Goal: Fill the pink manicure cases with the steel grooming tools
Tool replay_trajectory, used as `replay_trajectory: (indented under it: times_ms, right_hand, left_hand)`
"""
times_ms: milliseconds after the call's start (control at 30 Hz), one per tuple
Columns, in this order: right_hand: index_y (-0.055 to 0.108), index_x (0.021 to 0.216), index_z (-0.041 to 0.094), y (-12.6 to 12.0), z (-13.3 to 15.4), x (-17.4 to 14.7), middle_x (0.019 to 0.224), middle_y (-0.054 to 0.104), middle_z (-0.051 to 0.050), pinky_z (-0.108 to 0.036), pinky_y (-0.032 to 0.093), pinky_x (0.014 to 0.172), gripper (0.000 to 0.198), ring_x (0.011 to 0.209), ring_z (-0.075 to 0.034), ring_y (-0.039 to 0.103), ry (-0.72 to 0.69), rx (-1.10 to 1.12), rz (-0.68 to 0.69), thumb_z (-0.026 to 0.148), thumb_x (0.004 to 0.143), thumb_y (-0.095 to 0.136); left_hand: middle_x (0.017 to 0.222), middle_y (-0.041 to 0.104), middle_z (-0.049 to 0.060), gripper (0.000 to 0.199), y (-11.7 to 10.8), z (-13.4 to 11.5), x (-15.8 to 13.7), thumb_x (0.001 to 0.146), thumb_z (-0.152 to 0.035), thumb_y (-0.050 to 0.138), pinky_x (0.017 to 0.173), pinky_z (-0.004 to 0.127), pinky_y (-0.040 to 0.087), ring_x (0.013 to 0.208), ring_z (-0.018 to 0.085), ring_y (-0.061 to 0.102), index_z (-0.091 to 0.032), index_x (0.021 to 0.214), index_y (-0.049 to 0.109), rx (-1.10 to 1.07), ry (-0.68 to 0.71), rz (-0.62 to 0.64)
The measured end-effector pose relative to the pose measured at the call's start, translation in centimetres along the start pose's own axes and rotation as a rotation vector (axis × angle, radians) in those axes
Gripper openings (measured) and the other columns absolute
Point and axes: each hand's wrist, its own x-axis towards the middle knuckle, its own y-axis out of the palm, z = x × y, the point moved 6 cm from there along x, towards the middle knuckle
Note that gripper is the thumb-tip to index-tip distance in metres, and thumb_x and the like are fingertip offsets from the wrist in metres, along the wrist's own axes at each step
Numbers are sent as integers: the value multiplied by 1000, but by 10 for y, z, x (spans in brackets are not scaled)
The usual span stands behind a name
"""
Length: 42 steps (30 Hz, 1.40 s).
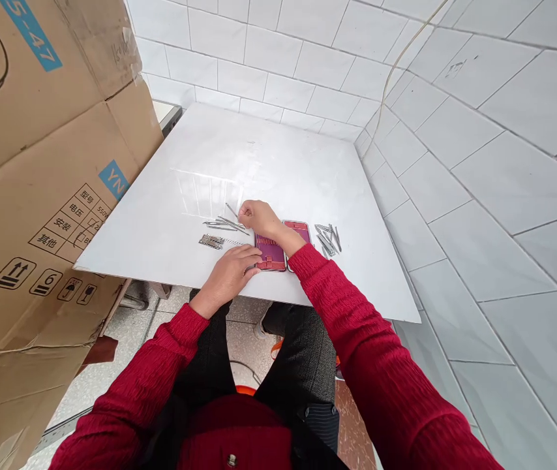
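Note:
A small case with a purple-and-red lining lies open on the white table. My left hand grips its left edge, thumb apart from the fingers. Reaching across the case, my right hand pinches a slim metal tool above a loose pile of thin metal tools. Beside my left hand sits a cluster of short metal pieces, which look like nail clippers. My right forearm hides part of the case. More slim metal tools lie to the right of it.
The white tabletop meets tiled walls at the back and right. A large cardboard box stands close along the left side. A thin cable runs down the wall corner. My legs are under the table's front edge.

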Motion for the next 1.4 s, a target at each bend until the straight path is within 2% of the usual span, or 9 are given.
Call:
replay_trajectory:
  times_ms: [100, 133, 200, 300, 633, 800, 1033, 1200, 1400]
  right_hand:
    - [61, 86, 16, -4, -37, -8, 59, 61, 5, -21, 42, 55, 5, 51, -10, 51, 107, 392, -47, 15, 84, 56]
    - [61, 93, 16, -4, -46, -12, 58, 60, 6, -20, 42, 52, 11, 47, -9, 49, 126, 493, -65, 16, 82, 58]
    - [59, 114, 16, -5, -60, -20, 58, 61, 9, -19, 43, 50, 36, 46, -9, 50, 119, 646, -104, 15, 78, 63]
    - [52, 135, 17, -4, -69, -28, 61, 64, 10, -19, 47, 51, 61, 50, -9, 57, 74, 756, -131, 17, 76, 67]
    - [64, 123, 15, -1, -79, -34, 61, 62, 9, -17, 45, 46, 43, 45, -7, 53, 102, 696, -262, 18, 80, 63]
    - [64, 125, 15, -1, -85, -33, 64, 62, 8, -18, 47, 48, 43, 49, -8, 55, 90, 749, -328, 20, 82, 63]
    - [61, 132, 16, 4, -91, -27, 67, 63, 8, -19, 48, 49, 51, 51, -8, 56, 76, 728, -313, 22, 82, 64]
    - [65, 120, 16, 7, -90, -25, 69, 65, 6, -18, 47, 48, 40, 54, -9, 59, 84, 741, -304, 19, 80, 65]
    - [68, 118, 16, 8, -93, -26, 74, 68, 3, -20, 51, 53, 34, 59, -10, 63, 80, 689, -321, 18, 85, 61]
  left_hand:
    - [127, 71, 8, 18, 0, -2, 1, 98, -24, 60, 105, 48, 51, 122, 27, 62, -22, 113, 71, 10, 18, 3]
    - [126, 71, 8, 18, -1, -3, 2, 98, -24, 60, 104, 48, 51, 121, 27, 62, -21, 112, 71, 14, 22, 5]
    - [125, 72, 8, 17, -1, -4, 2, 98, -25, 60, 103, 47, 51, 120, 27, 62, -21, 112, 71, 21, 25, 7]
    - [125, 71, 9, 18, -1, -4, 3, 99, -27, 59, 104, 47, 51, 121, 27, 62, -21, 112, 71, 30, 26, 8]
    - [128, 70, 8, 22, 0, -2, 3, 102, -33, 55, 105, 48, 50, 124, 27, 61, -21, 115, 70, 51, 37, 8]
    - [127, 71, 8, 22, 0, -2, 3, 102, -32, 56, 105, 48, 50, 124, 27, 61, -21, 114, 70, 52, 33, 12]
    - [127, 71, 8, 22, 0, -1, 3, 102, -33, 56, 106, 48, 50, 125, 27, 61, -21, 115, 70, 49, 34, 5]
    - [128, 71, 8, 24, 0, -1, 3, 102, -35, 55, 107, 49, 50, 125, 27, 61, -22, 115, 71, 53, 26, 9]
    - [128, 71, 8, 24, 0, -1, 4, 103, -36, 55, 107, 49, 50, 125, 27, 61, -22, 114, 70, 62, 24, 20]
